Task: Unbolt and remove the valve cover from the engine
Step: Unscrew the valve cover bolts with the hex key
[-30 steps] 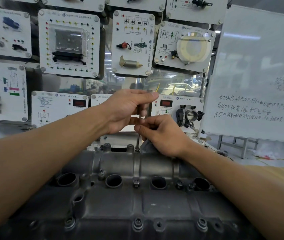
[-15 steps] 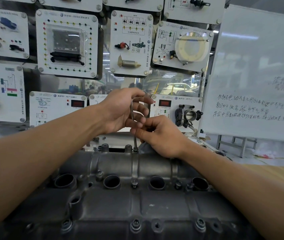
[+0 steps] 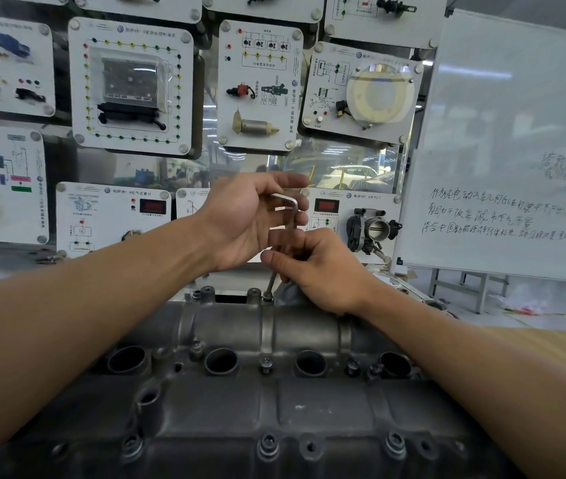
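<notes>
- The valve cover [image 3: 274,402] fills the lower half of the frame. It is grey metal and sits on the engine, seen from its long side.
- Four round wells [image 3: 221,361] stand in a row across the middle of the cover.
- A bolt [image 3: 265,363] sits between the second and third well. More bolts [image 3: 268,444] are seated along the near edge, at the bottom of the frame.
- An L-shaped hex key [image 3: 291,216] stands nearly upright at the centre of the frame. Its lower tip is in a far bolt [image 3: 267,296] on the back edge of the cover.
- The left hand [image 3: 240,219] is at the top of the key. Its fingers curl around the short bent arm.
- The right hand [image 3: 323,271] is just below and touches the left one. Its thumb and fingers pinch the long shaft, a little above the far bolt.
- Both forearms come in from the lower corners of the frame and pass over the cover.
- Behind the engine, white training panels [image 3: 129,84] with car parts cover the upper left and centre.
- A throttle body [image 3: 373,229] is fixed on one panel, right of the hands.
- A whiteboard [image 3: 516,150] with handwriting stands at the upper right.
</notes>
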The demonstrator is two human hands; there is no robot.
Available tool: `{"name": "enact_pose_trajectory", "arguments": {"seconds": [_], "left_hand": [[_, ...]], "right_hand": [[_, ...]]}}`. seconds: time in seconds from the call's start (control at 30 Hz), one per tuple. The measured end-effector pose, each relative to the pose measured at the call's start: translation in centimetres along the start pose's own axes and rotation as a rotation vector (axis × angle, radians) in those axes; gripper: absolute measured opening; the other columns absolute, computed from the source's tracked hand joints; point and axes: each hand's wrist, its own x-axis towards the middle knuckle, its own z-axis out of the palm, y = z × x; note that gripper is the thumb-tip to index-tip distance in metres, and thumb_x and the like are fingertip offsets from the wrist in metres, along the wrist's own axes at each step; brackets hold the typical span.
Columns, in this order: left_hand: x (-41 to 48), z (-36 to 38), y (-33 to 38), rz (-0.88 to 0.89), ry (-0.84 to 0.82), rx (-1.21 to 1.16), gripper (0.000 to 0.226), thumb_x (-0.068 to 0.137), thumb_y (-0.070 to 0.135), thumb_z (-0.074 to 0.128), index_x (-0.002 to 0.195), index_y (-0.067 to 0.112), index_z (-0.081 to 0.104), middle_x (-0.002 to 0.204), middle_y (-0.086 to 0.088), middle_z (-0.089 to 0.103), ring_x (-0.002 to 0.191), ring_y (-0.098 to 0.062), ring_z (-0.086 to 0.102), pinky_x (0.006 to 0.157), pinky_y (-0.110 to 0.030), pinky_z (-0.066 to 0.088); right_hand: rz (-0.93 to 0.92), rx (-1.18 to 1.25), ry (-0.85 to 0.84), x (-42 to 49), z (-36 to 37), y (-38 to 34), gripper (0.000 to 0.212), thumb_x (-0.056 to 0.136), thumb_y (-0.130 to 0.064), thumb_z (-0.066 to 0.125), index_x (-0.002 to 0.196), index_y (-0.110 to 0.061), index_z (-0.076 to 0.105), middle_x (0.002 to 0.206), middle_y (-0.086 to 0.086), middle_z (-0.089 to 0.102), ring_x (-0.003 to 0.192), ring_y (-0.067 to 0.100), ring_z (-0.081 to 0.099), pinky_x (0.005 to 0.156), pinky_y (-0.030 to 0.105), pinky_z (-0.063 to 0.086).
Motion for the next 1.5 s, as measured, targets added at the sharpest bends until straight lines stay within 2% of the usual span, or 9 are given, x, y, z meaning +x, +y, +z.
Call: {"name": "enact_pose_trajectory", "arguments": {"seconds": [0.1,0.3,0.43,0.63,0.8,0.97,1.1,1.27,1.5], "left_hand": [[-0.2,0.2,-0.2,0.020,-0.031,0.054,0.026,0.097,0.005,0.037,0.107,0.005,0.061,0.081,-0.009,0.064,0.070,-0.020,0.062,0.053,-0.029,0.053],[-0.4,0.3,-0.1,0.042,-0.069,0.288,0.028,0.076,0.018,0.068,0.104,0.014,0.067,0.083,0.003,0.061,0.073,-0.011,0.056,0.054,-0.022,0.047],[-0.1,0.5,-0.2,0.118,0.119,0.441,0.023,0.076,0.020,0.076,0.096,0.011,0.069,0.089,-0.008,0.059,0.057,-0.008,0.045,0.040,-0.019,0.037],[0.3,0.7,-0.7,0.179,0.302,0.525,0.017,0.089,0.018,0.071,0.099,0.005,0.067,0.049,0.002,0.045,0.036,-0.009,0.036,0.033,-0.015,0.026],[0.2,0.8,-0.2,0.092,0.315,0.492,0.017,0.098,0.017,0.049,0.095,0.011,0.065,0.049,0.003,0.049,0.034,-0.010,0.039,0.033,-0.013,0.021],[-0.2,0.5,0.2,-0.006,0.180,0.261,0.030,0.096,0.012,0.036,0.095,0.007,0.065,0.058,-0.004,0.055,0.045,-0.015,0.050,0.037,-0.018,0.036],[-0.4,0.6,0.1,-0.039,0.001,0.120,0.031,0.095,0.009,0.034,0.102,0.004,0.064,0.072,-0.009,0.062,0.061,-0.019,0.058,0.050,-0.027,0.052],[-0.7,0.8,-0.1,-0.048,-0.116,0.159,0.024,0.095,0.008,0.045,0.106,0.007,0.066,0.086,-0.006,0.060,0.075,-0.017,0.057,0.063,-0.030,0.056],[-0.3,1.1,-0.5,0.081,0.099,0.346,0.029,0.079,0.020,0.074,0.103,0.003,0.069,0.079,-0.005,0.056,0.057,-0.008,0.045,0.043,-0.021,0.044]], "right_hand": [[0.002,0.013,0.003,-0.1,0.0,0.0,0.018,0.094,-0.009,0.064,0.083,0.005,0.069,0.058,0.008,0.047,0.055,0.013,0.039,0.055,0.023,0.036],[0.025,-0.014,0.023,-0.1,0.0,0.0,0.035,0.094,-0.016,0.066,0.073,0.011,0.062,0.059,0.016,0.048,0.058,0.018,0.039,0.058,0.031,0.036],[0.007,-0.027,0.014,0.0,0.1,-0.1,0.039,0.094,-0.017,0.066,0.059,-0.003,0.054,0.054,0.009,0.048,0.054,0.016,0.039,0.057,0.029,0.035],[-0.012,-0.070,-0.034,0.0,0.2,-0.2,0.039,0.095,-0.018,0.064,0.058,-0.010,0.054,0.054,0.001,0.043,0.054,0.012,0.036,0.055,0.027,0.033],[-0.014,-0.076,-0.043,-0.1,0.1,-0.3,0.035,0.094,-0.022,0.066,0.060,-0.029,0.063,0.058,0.005,0.047,0.057,0.016,0.038,0.057,0.031,0.035],[-0.011,-0.081,-0.039,-0.2,-0.1,-0.1,0.036,0.092,-0.018,0.068,0.065,0.003,0.060,0.059,0.017,0.044,0.057,0.017,0.037,0.058,0.031,0.034],[-0.014,-0.073,-0.007,-0.2,-0.2,0.0,0.035,0.092,-0.012,0.067,0.059,-0.011,0.057,0.056,0.011,0.046,0.056,0.014,0.039,0.057,0.029,0.037],[-0.028,-0.076,0.030,-0.3,-0.3,0.0,0.029,0.091,-0.011,0.068,0.068,0.007,0.060,0.064,0.030,0.056,0.056,0.016,0.046,0.053,0.033,0.039],[0.003,-0.010,0.058,-0.3,0.0,-0.3,0.035,0.091,-0.013,0.068,0.069,0.011,0.057,0.067,0.035,0.055,0.060,0.018,0.043,0.056,0.035,0.038]]}}
